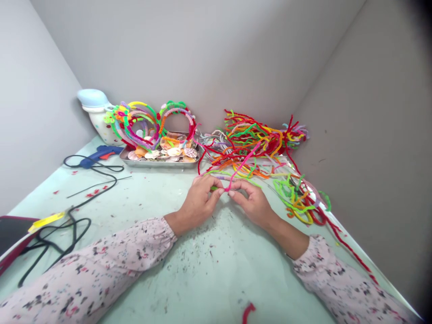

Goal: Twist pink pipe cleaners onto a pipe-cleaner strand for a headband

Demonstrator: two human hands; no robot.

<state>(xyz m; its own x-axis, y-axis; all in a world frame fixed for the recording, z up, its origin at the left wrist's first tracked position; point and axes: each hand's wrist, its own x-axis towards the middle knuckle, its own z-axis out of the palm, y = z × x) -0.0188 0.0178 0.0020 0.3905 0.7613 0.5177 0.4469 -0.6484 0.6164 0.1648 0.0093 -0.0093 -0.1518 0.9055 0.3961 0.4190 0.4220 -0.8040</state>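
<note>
A bright pink pipe cleaner (pixel 241 164) rises from between my hands and slants up to the right. My left hand (pixel 201 198) pinches at its lower end with thumb and forefinger, and a bit of green shows at those fingertips. Opposite it, my right hand (pixel 253 200) is closed on the same pink pipe cleaner, thumb against forefinger. The two sets of fingertips almost meet. Just behind them runs a thin green and lilac strand; whether it is joined to the held piece I cannot tell.
Behind stands a metal tray (pixel 162 164) of seashells with fuzzy headbands (pixel 140 126) on top. A heap of pipe cleaners (pixel 253 137) lies at the back right. A blue glue gun (pixel 97 155), black cord (pixel 113 180) and white, blue-lidded container (pixel 101 121) are left. A red scrap (pixel 249 311) lies in front.
</note>
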